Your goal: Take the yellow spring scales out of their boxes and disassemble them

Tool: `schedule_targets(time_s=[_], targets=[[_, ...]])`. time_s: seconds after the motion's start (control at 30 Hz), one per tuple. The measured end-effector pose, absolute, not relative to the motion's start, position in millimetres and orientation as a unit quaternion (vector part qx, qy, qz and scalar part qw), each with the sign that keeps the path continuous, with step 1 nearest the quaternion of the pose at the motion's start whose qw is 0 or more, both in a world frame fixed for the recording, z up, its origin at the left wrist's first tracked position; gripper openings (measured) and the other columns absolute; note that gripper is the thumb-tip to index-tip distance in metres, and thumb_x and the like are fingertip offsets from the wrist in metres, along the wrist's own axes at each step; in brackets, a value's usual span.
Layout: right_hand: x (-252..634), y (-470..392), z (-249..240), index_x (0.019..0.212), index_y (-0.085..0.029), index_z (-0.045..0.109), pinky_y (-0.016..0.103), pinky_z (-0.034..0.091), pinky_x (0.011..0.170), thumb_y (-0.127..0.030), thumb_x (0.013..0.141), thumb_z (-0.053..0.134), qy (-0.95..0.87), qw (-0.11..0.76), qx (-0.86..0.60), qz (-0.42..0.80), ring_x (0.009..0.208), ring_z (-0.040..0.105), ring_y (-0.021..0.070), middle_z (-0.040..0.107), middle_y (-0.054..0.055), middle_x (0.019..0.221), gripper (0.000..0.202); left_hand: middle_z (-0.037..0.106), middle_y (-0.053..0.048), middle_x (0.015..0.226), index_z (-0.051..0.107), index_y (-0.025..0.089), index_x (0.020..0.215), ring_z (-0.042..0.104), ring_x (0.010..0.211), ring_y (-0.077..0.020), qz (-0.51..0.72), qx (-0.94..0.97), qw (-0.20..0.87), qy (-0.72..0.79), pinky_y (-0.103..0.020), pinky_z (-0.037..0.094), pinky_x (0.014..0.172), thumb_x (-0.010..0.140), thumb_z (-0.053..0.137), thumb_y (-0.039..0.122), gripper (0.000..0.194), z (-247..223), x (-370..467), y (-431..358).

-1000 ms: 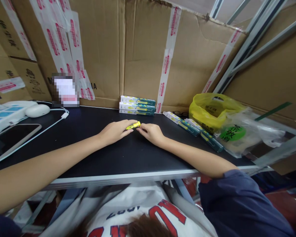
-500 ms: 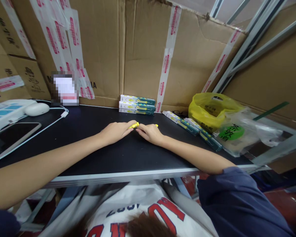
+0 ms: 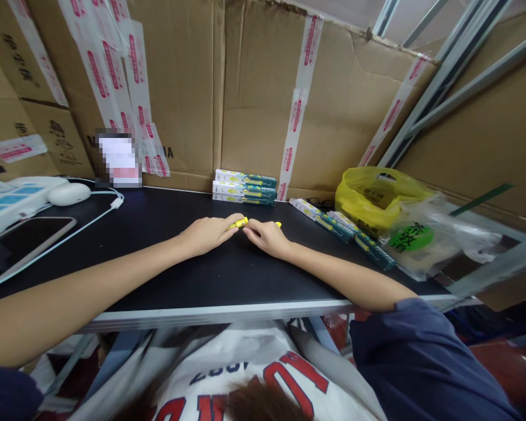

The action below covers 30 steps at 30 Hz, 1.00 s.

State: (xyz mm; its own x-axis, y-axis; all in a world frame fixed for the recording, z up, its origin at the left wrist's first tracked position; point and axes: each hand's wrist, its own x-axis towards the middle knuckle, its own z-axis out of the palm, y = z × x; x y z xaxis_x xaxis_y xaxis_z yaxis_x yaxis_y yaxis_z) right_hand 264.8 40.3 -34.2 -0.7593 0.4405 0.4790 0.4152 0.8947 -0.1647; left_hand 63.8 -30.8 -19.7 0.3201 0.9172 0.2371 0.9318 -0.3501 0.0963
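Note:
Close together over the black tabletop (image 3: pixel 210 280), both hands are closed. My left hand (image 3: pixel 206 235) pinches a slim yellow piece (image 3: pixel 239 223) whose end sticks out from the fingertips towards the right. Touching or almost touching that end are the fingertips of my right hand (image 3: pixel 266 237). This hand is wrapped round a yellow part (image 3: pixel 279 224) that peeks out behind the knuckles. Whether the two yellow parts belong to one object is hidden by the fingers. Behind the hands, a small stack of slim white-and-green boxes (image 3: pixel 244 188) stands against the cardboard.
Two more slim boxes (image 3: pixel 322 219) lie at the right, beside a yellow plastic bag (image 3: pixel 363 199) and a clear bag (image 3: pixel 421 245). On the left are a power strip (image 3: pixel 21 196), a white rounded case (image 3: pixel 69 194), a phone (image 3: pixel 26 245) and a white cable (image 3: pixel 81 225). Tall cardboard (image 3: pixel 254 88) closes the back.
The hands keep almost the same place and grip. The view has shifted very slightly; no object has visibly moved on the table.

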Motion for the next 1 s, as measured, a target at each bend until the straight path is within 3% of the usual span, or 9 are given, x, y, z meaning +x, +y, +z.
schedule_targets(time_s=[0.3,0.53,0.6,0.67,0.77,0.9,1.0], targets=[[262.0,36.6,-29.5,0.081,-0.019,0.056,0.021,0.025,0.055,-0.032,0.093,0.043,-0.932,0.229,-0.278,0.038,0.056,0.049,0.011,0.056,0.0,0.065,0.022,0.07,-0.01,0.106,0.039,0.028,0.135,0.069,0.089,-0.0306,-0.091,-0.805,0.0,-0.586,-0.037,0.05,0.071,0.097,0.022,0.047,0.046,-15.6,66.2,-34.4],[260.8,39.2,-28.1,0.071,-0.019,0.051,0.022,0.025,0.055,-0.035,0.092,0.044,-0.925,0.235,-0.291,0.067,0.053,0.042,0.0092,0.05,-0.003,0.06,0.028,0.068,-0.009,0.111,0.044,0.027,0.132,0.066,0.096,-0.0294,-0.115,-0.8,-0.049,-0.586,-0.038,0.049,0.077,0.096,0.025,0.046,0.045,-13.5,65.0,-32.7],[262.5,41.5,-27.2,0.068,-0.019,0.047,0.022,0.029,0.057,-0.038,0.095,0.039,-0.92,0.266,-0.266,0.112,0.055,0.043,0.0093,0.049,-0.003,0.06,0.034,0.068,-0.007,0.105,0.048,0.026,0.127,0.066,0.09,-0.0254,-0.155,-0.8,-0.092,-0.572,-0.034,0.049,0.076,0.095,0.028,0.046,0.042,-12.3,61.7,-31.4],[264.4,43.6,-26.1,0.069,-0.019,0.045,0.022,0.034,0.06,-0.039,0.098,0.03,-0.907,0.297,-0.234,0.187,0.056,0.046,0.0095,0.049,-0.002,0.06,0.039,0.065,-0.004,0.087,0.047,0.025,0.125,0.064,0.068,-0.0186,-0.191,-0.784,-0.182,-0.562,-0.029,0.05,0.062,0.095,0.03,0.047,0.041,-10.4,58.8,-30.9],[265.4,45.8,-26.5,0.077,-0.019,0.045,0.022,0.038,0.056,-0.038,0.099,0.026,-0.875,0.317,-0.2,0.306,0.051,0.045,0.0085,0.052,-0.003,0.062,0.034,0.052,0.004,0.068,0.043,0.024,0.123,0.046,0.039,-0.0098,-0.225,-0.725,-0.353,-0.547,-0.023,0.043,0.042,0.095,0.031,0.048,0.039,-7.5,58.3,-31.9],[263.7,47.1,-31.3,0.084,-0.019,0.044,0.022,0.04,0.058,-0.03,0.088,0.048,-0.872,0.313,-0.167,0.338,0.056,0.048,0.009,0.054,-0.004,0.068,0.011,0.05,0.004,0.073,0.044,0.02,0.108,0.045,0.039,-0.0059,-0.273,-0.667,-0.463,-0.516,-0.021,0.045,0.04,0.096,0.033,0.04,0.026,-6.7,63.7,-34.2],[262.5,46.3,-34.2,0.084,-0.019,0.047,0.023,0.04,0.059,-0.029,0.081,0.058,-0.879,0.322,-0.178,0.302,0.06,0.049,0.0096,0.055,-0.003,0.072,0.015,0.049,0.004,0.074,0.044,0.019,0.097,0.043,0.038,-0.004,-0.296,-0.642,-0.495,-0.505,-0.019,0.043,0.037,0.096,0.034,0.037,0.021,-8.0,67.2,-34.3]])
